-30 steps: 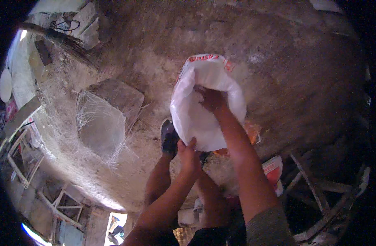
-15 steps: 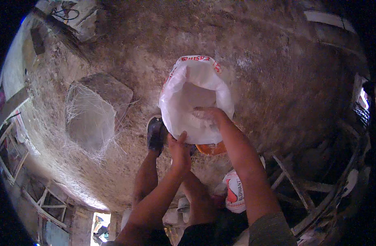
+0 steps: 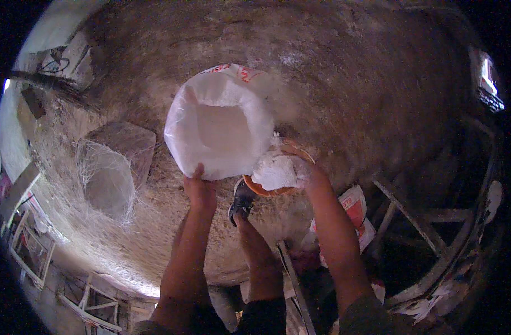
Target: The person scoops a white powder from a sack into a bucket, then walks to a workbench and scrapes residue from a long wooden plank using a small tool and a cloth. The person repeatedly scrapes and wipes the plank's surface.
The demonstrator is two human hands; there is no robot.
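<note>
A white woven sack (image 3: 180, 125) with red print stands gaping, its edge rolled outward and pale powder (image 3: 225, 131) inside. My left hand (image 3: 201, 191) grips the near edge of the sack, thumb on top. To the right of the sack, partly behind it, is an orange basin (image 3: 262, 191) heaped with white powder (image 3: 278, 171). My right hand (image 3: 313, 177) is at the basin's right side, against the white heap. Its fingers are blurred and whitened, so their hold cannot be made out.
Left of the sack lies a frayed-edged pale sack (image 3: 107, 181) beside a flat stone block (image 3: 124, 142). A broom (image 3: 49, 81) lies at the far left. Red-and-white bags (image 3: 353, 209) sit beyond my right forearm, near wooden frames (image 3: 409, 218). My shoe (image 3: 242, 204) is by the basin.
My right hand has come out of the sack and moved right to the basin. The sack has shifted left in view with my left hand on it, and more of the basin shows.
</note>
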